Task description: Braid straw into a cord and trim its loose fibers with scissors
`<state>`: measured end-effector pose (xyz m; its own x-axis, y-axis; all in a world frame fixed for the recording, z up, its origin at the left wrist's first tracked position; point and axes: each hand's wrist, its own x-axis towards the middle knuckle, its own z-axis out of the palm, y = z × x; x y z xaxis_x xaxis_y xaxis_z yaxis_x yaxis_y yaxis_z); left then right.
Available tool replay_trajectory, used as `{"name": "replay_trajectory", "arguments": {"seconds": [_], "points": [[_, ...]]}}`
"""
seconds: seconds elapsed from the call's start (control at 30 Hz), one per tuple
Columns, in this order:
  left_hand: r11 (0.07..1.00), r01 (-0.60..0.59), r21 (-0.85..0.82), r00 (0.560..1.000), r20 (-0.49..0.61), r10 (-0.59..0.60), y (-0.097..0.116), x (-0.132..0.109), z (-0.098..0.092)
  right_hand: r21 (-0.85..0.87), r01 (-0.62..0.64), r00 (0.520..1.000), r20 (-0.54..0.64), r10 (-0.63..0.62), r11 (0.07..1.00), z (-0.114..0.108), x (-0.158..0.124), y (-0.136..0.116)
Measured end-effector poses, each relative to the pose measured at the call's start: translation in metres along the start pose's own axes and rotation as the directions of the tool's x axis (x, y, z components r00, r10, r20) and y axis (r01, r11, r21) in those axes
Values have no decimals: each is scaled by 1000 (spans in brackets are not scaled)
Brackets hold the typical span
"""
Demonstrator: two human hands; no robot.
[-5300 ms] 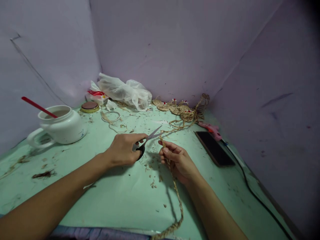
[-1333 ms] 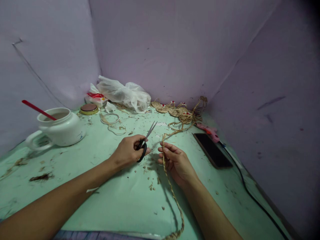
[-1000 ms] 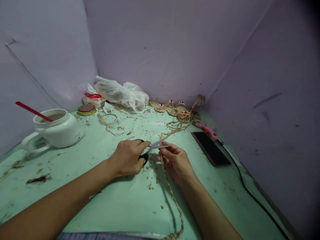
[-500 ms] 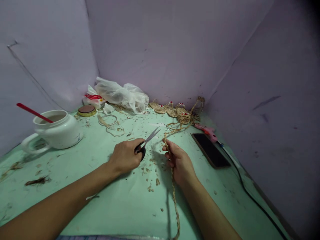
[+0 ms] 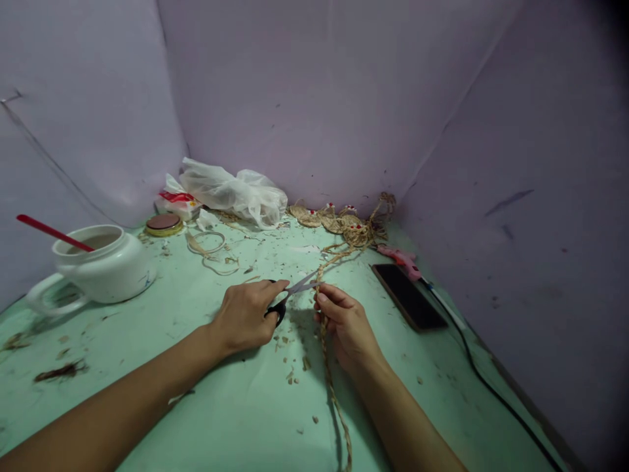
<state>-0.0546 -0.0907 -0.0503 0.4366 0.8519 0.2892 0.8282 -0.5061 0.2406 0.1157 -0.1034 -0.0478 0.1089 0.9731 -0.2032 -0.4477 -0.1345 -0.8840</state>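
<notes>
In my left hand (image 5: 250, 311) is a pair of scissors (image 5: 289, 295) with black handles, fingers closed around the loops. Its blades are parted, and their tips reach the braided straw cord (image 5: 330, 373) just above my right fingertips. My right hand (image 5: 346, 321) pinches that cord between thumb and fingers. From there the cord hangs toward the table's near edge, while its far part runs back to woven straw discs (image 5: 334, 223) with red and white beads by the wall. Small straw clippings (image 5: 289, 373) lie below the hands.
At left stands a white mug-like pot (image 5: 105, 272) with a red stick in it. Behind are a round tin (image 5: 164, 225) and a crumpled plastic bag (image 5: 236, 193). To the right lie a phone (image 5: 410, 298), a pink glue gun (image 5: 400, 259) and its black cable (image 5: 491, 380).
The scissor blades have opened and moved right onto the cord. My right hand has shifted slightly down its grip area, with fingers now pinching beside the blades. The view has turned slightly.
</notes>
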Motion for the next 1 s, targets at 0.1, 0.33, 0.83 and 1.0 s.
{"name": "replay_trajectory", "arguments": {"seconds": [0.1,0.33,0.83,1.0], "points": [[1000,-17,-4,1000,23,18,2,2,1,1,-1,1000,24,1,1000,1,-1,-1],[999,-20,-46,999,33,22,-1,5,6,2,-5,999,34,5,1000,0,-1,-1],[931,181,-317,980,-17,-197,-8,4,5,49,-92,992,86,88,994,4,-4,-8],[722,252,-644,941,-10,-338,1,7,3,94,-70,992,115,59,993,1,-1,0]]}}
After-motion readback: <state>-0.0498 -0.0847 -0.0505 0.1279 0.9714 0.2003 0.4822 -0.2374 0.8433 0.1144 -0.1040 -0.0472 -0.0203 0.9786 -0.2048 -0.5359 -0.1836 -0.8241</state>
